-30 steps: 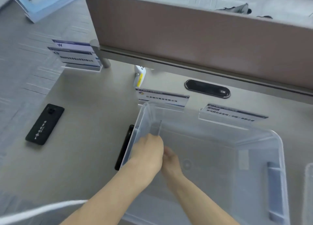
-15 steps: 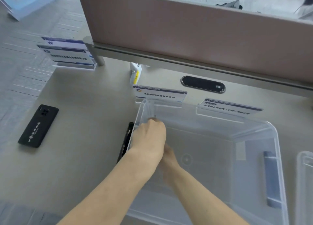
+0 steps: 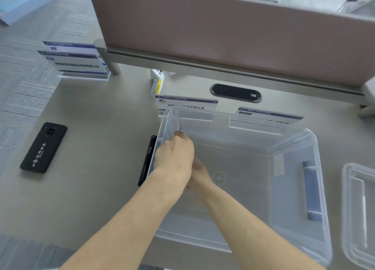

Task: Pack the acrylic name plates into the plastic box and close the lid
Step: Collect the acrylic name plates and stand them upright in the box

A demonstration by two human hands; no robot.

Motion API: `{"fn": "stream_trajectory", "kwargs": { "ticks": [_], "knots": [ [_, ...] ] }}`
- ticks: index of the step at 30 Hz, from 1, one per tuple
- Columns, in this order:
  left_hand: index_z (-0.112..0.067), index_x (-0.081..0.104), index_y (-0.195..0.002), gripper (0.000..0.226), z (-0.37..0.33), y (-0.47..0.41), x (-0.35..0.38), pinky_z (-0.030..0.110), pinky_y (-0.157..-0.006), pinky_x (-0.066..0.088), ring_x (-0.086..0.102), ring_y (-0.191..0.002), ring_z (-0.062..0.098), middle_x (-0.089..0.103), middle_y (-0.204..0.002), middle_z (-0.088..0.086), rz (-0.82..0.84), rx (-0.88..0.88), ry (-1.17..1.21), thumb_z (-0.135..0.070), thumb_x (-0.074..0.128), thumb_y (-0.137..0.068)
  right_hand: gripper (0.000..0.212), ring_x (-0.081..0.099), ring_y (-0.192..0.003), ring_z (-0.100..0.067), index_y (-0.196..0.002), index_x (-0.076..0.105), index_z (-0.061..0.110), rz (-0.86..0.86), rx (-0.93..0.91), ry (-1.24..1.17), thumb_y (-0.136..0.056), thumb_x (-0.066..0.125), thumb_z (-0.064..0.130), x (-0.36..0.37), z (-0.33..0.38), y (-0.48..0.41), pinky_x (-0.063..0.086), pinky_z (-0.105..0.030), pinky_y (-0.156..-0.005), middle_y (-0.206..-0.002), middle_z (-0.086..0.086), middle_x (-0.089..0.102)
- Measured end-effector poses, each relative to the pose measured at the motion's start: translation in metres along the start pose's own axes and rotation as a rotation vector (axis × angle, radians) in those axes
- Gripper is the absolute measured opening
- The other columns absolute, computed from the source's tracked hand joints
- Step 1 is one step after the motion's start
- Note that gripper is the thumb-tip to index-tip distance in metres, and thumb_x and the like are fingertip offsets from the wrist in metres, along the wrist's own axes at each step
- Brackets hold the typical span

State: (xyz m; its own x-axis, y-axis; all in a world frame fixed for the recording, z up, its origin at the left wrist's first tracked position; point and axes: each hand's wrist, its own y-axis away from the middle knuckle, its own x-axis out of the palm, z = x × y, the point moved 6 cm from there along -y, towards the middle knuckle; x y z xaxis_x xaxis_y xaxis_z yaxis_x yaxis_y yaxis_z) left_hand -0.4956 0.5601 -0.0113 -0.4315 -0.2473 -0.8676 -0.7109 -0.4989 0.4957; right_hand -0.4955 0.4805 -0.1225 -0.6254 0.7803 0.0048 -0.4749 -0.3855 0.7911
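A clear plastic box (image 3: 294,188) stands open on the desk. Both my hands are inside it at its left wall. My left hand (image 3: 174,158) grips a clear acrylic name plate (image 3: 173,121) that stands on edge along that wall. My right hand (image 3: 199,173) lies just under and behind the left one, and its fingers are hidden. Two more name plates stand behind the box, one (image 3: 186,104) at its far left corner and one (image 3: 267,115) at its far rim. Two others (image 3: 75,61) stand at the back left. The clear lid (image 3: 361,208) lies at the right edge.
A black phone (image 3: 43,147) lies at the left of the desk. A second dark flat item (image 3: 147,160) lies against the box's left side. A white and yellow device (image 3: 157,83) and a black grommet (image 3: 236,92) sit below the divider panel (image 3: 223,26).
Both hands have moved a little toward the box's far left corner, with the clear plate staying along the left wall.
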Motion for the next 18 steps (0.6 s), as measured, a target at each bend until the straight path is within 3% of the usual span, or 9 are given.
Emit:
{"fn": "stream_trajectory", "kwargs": {
  "ticks": [2,3,5,6,10,13,14,16,18],
  "knots": [
    [-0.006,0.048,-0.133,0.038,0.002,0.011,-0.027,0.038,-0.072,0.045,0.068,-0.112,0.038,0.068,-0.121,0.013,-0.104,0.039,0.096,-0.007,0.059,-0.096,0.064,0.059,-0.093,-0.015,-0.124,0.05,0.032,-0.046,-0.067,0.023,-0.063,0.063,0.048,-0.016,0.012,0.014,0.049,-0.025,-0.064,-0.114,0.002,0.059],
    [-0.011,0.053,-0.125,0.03,0.002,0.018,-0.043,0.038,-0.073,0.048,0.069,-0.109,0.037,0.069,-0.117,0.009,-0.178,0.062,0.19,-0.016,0.061,-0.097,0.071,0.061,-0.107,-0.016,-0.133,0.047,0.031,-0.076,-0.094,0.029,-0.067,0.064,0.05,-0.027,0.022,0.027,0.056,-0.031,-0.078,-0.126,0.003,0.058],
    [-0.018,0.06,-0.124,0.029,-0.002,0.03,-0.074,0.04,-0.082,0.055,0.071,-0.102,0.029,0.072,-0.114,-0.002,-0.337,0.106,0.42,-0.029,0.063,-0.097,0.078,0.057,-0.125,-0.016,-0.145,0.042,0.029,-0.12,-0.162,0.031,-0.075,0.068,0.052,-0.054,0.05,0.056,0.053,-0.043,-0.102,-0.139,0.006,0.053],
    [-0.021,0.063,-0.125,0.031,-0.008,0.035,-0.088,0.04,-0.086,0.057,0.072,-0.097,0.023,0.073,-0.113,-0.006,-0.405,0.138,0.542,-0.032,0.064,-0.096,0.076,0.055,-0.127,-0.016,-0.148,0.04,0.03,-0.131,-0.21,0.018,-0.081,0.068,0.05,-0.069,0.066,0.071,0.05,-0.046,-0.106,-0.141,0.007,0.052],
    [-0.022,0.069,-0.12,0.026,-0.067,0.056,-0.149,0.034,-0.085,0.059,0.073,-0.088,0.005,0.075,-0.107,-0.01,-0.521,0.295,0.919,-0.031,0.066,-0.096,0.06,0.059,-0.121,-0.013,-0.146,0.045,0.033,-0.217,-0.441,-0.069,-0.09,0.065,0.043,-0.144,0.13,0.128,0.05,-0.048,-0.106,-0.138,0.008,0.056],
    [-0.027,0.069,-0.119,0.024,-0.124,0.071,-0.196,0.014,-0.079,0.054,0.07,-0.086,-0.007,0.075,-0.104,-0.014,-0.551,0.392,1.112,-0.035,0.067,-0.096,0.057,0.062,-0.112,-0.011,-0.143,0.049,0.029,-0.304,-0.595,-0.154,-0.09,0.062,0.044,-0.217,0.17,0.181,0.053,-0.046,-0.102,-0.133,0.003,0.06],
    [-0.029,0.069,-0.119,0.025,-0.145,0.077,-0.211,0.014,-0.08,0.055,0.07,-0.089,-0.007,0.075,-0.105,-0.014,-0.547,0.425,1.173,-0.037,0.068,-0.095,0.051,0.062,-0.111,-0.011,-0.142,0.049,0.027,-0.335,-0.637,-0.183,-0.094,0.061,0.041,-0.245,0.179,0.199,0.055,-0.044,-0.098,-0.132,0.002,0.06],
    [-0.031,0.068,-0.122,0.03,-0.187,0.09,-0.234,0.029,-0.087,0.059,0.071,-0.096,-0.002,0.075,-0.107,-0.014,-0.528,0.488,1.254,-0.043,0.067,-0.094,0.042,0.06,-0.115,-0.014,-0.139,0.049,0.025,-0.393,-0.679,-0.237,-0.1,0.057,0.035,-0.303,0.186,0.232,0.055,-0.041,-0.093,-0.129,0.003,0.059],
    [-0.032,0.066,-0.126,0.034,-0.234,0.106,-0.251,0.031,-0.09,0.058,0.07,-0.102,0.0,0.074,-0.111,-0.015,-0.5,0.551,1.247,-0.046,0.066,-0.095,0.042,0.057,-0.123,-0.018,-0.141,0.048,0.025,-0.449,-0.7,-0.273,-0.101,0.055,0.034,-0.363,0.182,0.264,0.053,-0.044,-0.1,-0.133,0.002,0.057]
  ]
}}
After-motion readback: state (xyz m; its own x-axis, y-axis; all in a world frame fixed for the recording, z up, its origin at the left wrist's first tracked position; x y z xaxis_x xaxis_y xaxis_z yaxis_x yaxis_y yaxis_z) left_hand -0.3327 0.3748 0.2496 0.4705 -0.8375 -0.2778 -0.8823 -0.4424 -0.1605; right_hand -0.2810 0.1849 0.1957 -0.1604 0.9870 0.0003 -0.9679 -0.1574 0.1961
